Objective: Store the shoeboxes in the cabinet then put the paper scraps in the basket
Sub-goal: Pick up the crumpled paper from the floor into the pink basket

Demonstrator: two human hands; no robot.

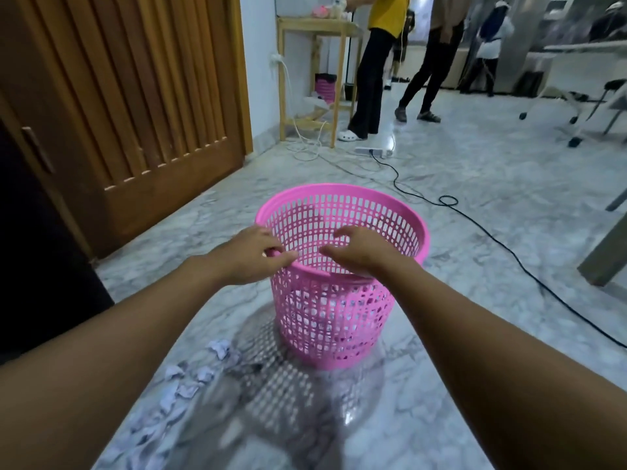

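Pink mesh basket [332,317], contents unclear; left hand [251,259] grasps its near-left rim, right hand [359,249] hovers above, fingers released; white paper scraps [185,381] near-left.

Paper scraps [176,371] blurred; basket [325,317] contents indistinct.

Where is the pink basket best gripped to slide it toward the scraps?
Grip the basket by its thick rim, from above on the near side, fingers hooked inside: it stands upright, open-topped, and the left hand pinches the near-left rim there.

view: head-worn, wide-angle | faces: forward and down at floor [509,171] | range: basket [325,320] near; room beyond
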